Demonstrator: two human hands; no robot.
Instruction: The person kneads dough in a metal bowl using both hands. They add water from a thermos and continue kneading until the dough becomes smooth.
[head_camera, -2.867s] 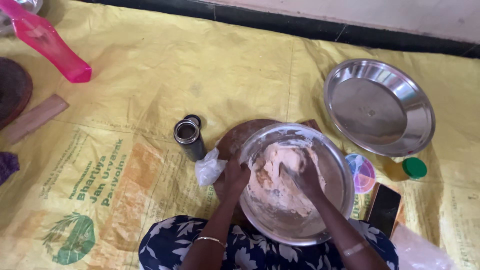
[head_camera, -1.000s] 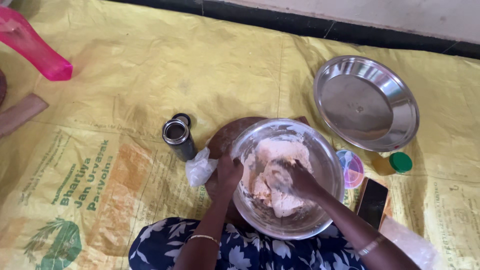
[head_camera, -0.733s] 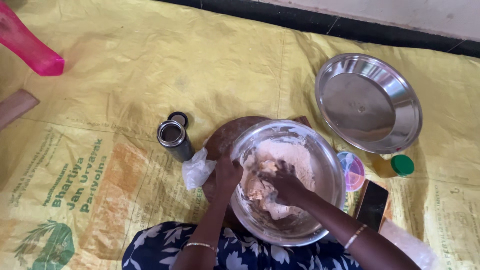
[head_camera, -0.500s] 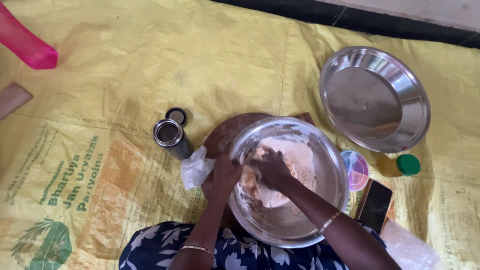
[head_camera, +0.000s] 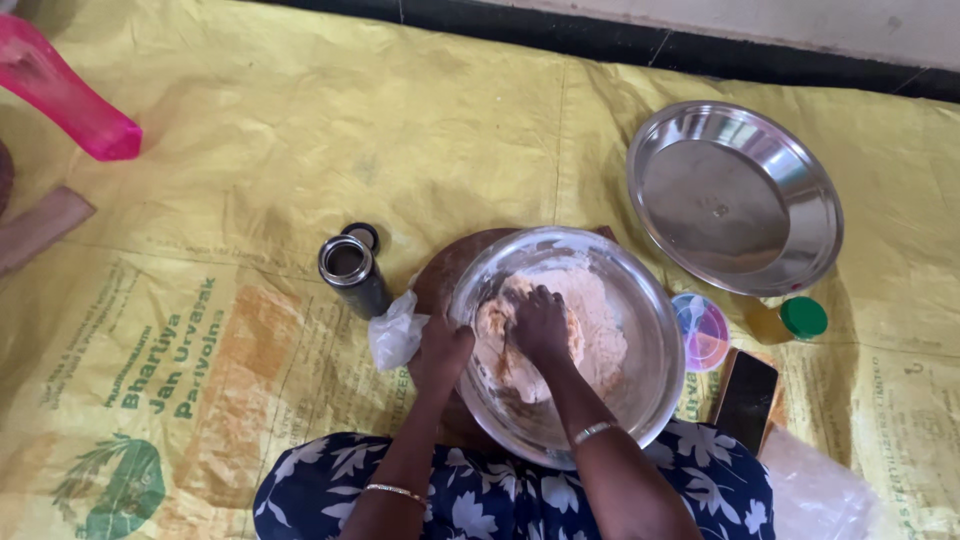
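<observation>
Head view: we knead dough (head_camera: 590, 330) in the steel bowl (head_camera: 640, 300).
Our left hand (head_camera: 440, 345) grips the rim to steady it; our right hand (head_camera: 540, 322), fingers curled, presses into the dough.

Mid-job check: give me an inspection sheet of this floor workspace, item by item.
Surface: yellow printed sheet, creased.
Job's things: steel bowl on a round wooden board, pale dough inside.
Clutter: open steel flask, its cap, empty steel plate, small plastic container, green-capped bottle, dark phone, pink plastic object.
Grippers: left hand grips bowl rim; right hand presses dough.
Cables: nothing seen.
Surroundings: dark floor strip.
</observation>
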